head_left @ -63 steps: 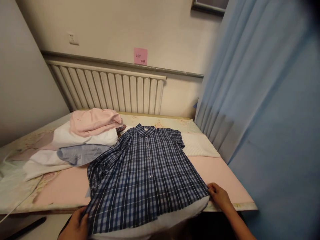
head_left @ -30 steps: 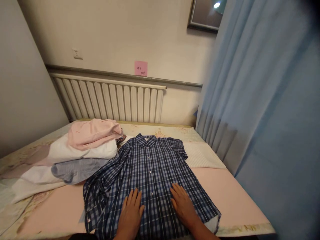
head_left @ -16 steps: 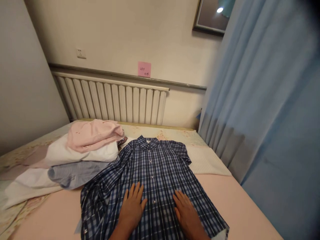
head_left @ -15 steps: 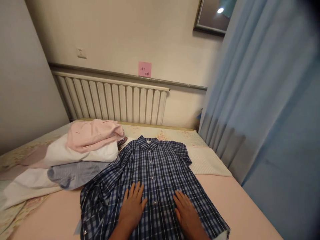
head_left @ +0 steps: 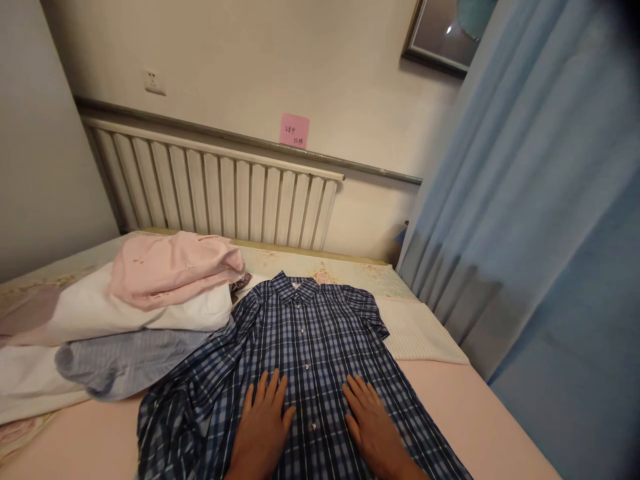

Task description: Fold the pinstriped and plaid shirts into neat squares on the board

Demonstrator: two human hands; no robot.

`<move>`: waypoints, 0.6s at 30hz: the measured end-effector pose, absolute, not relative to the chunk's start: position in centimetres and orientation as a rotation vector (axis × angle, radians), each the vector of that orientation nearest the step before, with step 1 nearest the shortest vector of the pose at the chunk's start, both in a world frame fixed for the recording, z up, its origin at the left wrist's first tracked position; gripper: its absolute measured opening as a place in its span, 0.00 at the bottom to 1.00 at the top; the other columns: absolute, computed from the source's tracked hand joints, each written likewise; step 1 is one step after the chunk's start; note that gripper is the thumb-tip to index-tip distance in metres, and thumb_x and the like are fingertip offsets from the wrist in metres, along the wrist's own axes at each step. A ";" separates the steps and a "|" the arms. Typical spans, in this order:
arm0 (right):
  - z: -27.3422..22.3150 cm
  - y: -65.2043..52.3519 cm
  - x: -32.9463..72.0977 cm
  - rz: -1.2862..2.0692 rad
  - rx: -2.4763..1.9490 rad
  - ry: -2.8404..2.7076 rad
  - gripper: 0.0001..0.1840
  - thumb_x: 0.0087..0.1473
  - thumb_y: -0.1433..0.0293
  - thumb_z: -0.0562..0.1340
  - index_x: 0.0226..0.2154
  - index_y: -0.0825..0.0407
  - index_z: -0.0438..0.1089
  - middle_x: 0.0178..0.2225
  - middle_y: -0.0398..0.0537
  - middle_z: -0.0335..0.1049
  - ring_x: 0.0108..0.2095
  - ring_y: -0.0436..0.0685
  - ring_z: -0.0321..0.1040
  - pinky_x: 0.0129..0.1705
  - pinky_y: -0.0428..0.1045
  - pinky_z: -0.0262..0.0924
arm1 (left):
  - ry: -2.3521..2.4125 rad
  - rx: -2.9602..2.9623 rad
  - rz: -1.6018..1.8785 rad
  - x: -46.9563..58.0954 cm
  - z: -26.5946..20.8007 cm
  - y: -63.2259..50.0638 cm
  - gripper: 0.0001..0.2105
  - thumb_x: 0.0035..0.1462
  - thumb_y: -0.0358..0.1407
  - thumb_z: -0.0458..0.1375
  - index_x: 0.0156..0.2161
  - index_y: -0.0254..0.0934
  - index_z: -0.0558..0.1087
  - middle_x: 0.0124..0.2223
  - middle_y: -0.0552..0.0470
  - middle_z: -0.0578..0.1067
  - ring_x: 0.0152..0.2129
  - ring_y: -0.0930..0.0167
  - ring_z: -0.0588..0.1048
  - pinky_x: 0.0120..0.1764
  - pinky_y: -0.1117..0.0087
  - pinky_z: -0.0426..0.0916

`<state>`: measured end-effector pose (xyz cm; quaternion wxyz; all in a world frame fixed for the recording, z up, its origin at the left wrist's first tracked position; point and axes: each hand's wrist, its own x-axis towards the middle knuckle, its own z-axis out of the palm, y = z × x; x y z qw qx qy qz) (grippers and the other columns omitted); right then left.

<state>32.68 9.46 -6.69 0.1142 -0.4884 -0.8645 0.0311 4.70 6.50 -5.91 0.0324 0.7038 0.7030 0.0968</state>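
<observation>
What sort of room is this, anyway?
Probably a bedroom or other room at home: a radiator, a long blue curtain, and heaped clothes beside a plaid shirt spread out.

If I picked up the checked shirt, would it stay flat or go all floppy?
The shirt would probably flop, since the sleeve on the left lies in soft folds. The collar may hold its shape better, because it looks crisp and pointy. Pushed, the shirt would likely wrinkle, as it looks thin.

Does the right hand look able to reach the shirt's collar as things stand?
Probably yes: the right hand lies open on the shirt, gripping nothing, and no other thing blocks the way up to the collar.
</observation>
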 end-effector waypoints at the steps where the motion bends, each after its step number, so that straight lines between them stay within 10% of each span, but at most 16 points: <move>1: -6.5 9.9 32.4 0.084 -1.427 -2.531 0.29 0.64 0.64 0.49 0.66 0.42 0.47 0.68 0.42 0.43 0.67 0.61 0.38 0.67 0.62 0.40 | 2.162 2.169 0.305 4.7 -6.0 6.6 0.28 0.62 0.47 0.43 0.64 0.40 0.58 0.68 0.51 0.54 0.66 0.58 0.49 0.64 0.48 0.45; 9: -8.1 13.5 31.1 -0.041 -1.343 -2.426 0.27 0.62 0.68 0.52 0.63 0.47 0.56 0.64 0.47 0.54 0.65 0.61 0.48 0.65 0.61 0.46 | 2.130 2.169 0.317 4.4 -5.8 7.5 0.27 0.61 0.46 0.44 0.64 0.40 0.59 0.68 0.50 0.54 0.65 0.57 0.51 0.63 0.46 0.46; 18: -1.7 26.5 23.7 -0.023 -1.556 -2.309 0.15 0.61 0.73 0.50 0.33 0.53 0.71 0.34 0.50 0.74 0.38 0.55 0.69 0.42 0.48 0.60 | 2.010 2.220 0.352 3.4 -8.1 8.9 0.27 0.59 0.42 0.48 0.63 0.43 0.59 0.67 0.50 0.54 0.64 0.54 0.54 0.60 0.43 0.54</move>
